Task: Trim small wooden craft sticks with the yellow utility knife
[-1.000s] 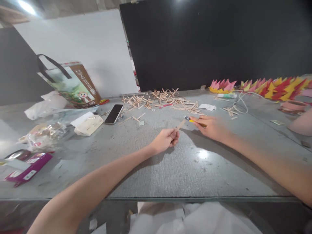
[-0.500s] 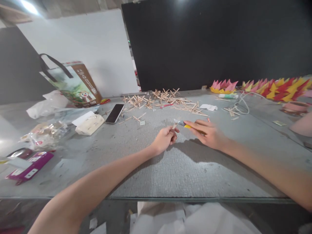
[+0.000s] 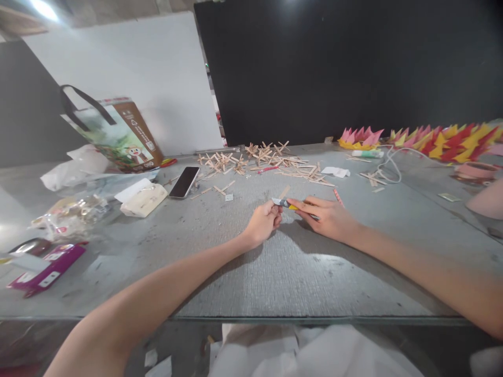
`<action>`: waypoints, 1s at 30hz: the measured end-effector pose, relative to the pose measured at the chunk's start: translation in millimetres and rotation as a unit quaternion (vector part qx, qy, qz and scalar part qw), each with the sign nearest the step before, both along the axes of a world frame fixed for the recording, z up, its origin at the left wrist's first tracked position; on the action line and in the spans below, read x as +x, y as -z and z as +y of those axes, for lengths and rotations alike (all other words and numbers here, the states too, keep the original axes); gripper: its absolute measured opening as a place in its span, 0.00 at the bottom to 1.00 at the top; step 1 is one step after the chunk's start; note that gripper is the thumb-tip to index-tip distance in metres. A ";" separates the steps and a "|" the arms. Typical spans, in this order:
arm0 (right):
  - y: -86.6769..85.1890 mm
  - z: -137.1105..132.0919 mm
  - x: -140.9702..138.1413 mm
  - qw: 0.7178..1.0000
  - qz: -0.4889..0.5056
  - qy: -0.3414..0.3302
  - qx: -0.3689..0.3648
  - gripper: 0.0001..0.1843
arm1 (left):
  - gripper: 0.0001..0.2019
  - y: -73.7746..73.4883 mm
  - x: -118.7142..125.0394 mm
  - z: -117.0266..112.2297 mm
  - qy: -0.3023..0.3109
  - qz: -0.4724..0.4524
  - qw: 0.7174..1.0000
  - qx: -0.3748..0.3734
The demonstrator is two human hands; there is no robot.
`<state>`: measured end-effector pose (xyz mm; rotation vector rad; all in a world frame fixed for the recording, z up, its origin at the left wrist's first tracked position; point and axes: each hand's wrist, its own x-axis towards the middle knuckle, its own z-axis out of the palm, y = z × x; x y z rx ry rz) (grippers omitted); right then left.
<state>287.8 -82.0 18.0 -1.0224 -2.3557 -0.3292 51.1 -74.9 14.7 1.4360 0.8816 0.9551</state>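
My left hand (image 3: 265,220) is closed in a pinch on a flat wooden craft stick (image 3: 285,192), whose far end sticks up beyond the fingers. A yellow and grey utility knife (image 3: 283,202) is in my right hand (image 3: 326,216), its fingers wrapped round the handle. The knife's tip lies across the stick, right by my left thumb. Past the hands, a loose pile of craft sticks (image 3: 267,154) spreads on the grey table (image 3: 251,283). Beside my right hand lies a thin red-and-white striped piece (image 3: 338,197).
To the left are a phone (image 3: 184,182), a tissue pack (image 3: 143,200), a shopping bag (image 3: 129,136), clear plastic packaging (image 3: 70,217) and a purple packet (image 3: 49,268). To the right, a white cable (image 3: 396,170), a glue stick (image 3: 367,154), folded paper flames (image 3: 463,144) and tape (image 3: 476,172).
My right hand has moved left, bringing the knife onto the stick beside my left thumb. More of the stick now shows above my left hand.
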 end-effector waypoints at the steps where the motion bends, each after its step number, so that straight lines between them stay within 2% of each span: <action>1: -0.2 -0.1 -0.5 1.000 0.000 0.002 -0.002 0.24 | 0.11 0.0 0.1 0.0 0.003 -0.004 1.000 -0.003; 8: -0.8 1.2 -0.7 1.000 0.014 0.009 -0.022 0.24 | 0.11 0.0 0.4 0.6 0.010 -0.021 1.000 -0.014; 15: -1.5 4.4 1.1 0.999 0.031 -0.026 -0.031 0.23 | 0.11 2.6 -1.6 2.5 0.022 -0.032 0.999 -0.021; 22: -5.9 2.9 5.8 0.986 0.076 -0.086 -0.122 0.24 | 0.12 1.7 -3.2 2.3 0.019 -0.045 0.999 -0.008; 28: -12.4 -6.8 4.0 0.981 0.141 -0.036 -0.126 0.25 | 0.11 -3.3 -2.7 -0.9 0.015 -0.004 1.000 0.003; 30: -14.8 -8.4 -0.3 0.970 0.194 -0.012 -0.144 0.25 | 0.14 -6.2 -2.7 -4.0 0.011 0.040 0.998 0.038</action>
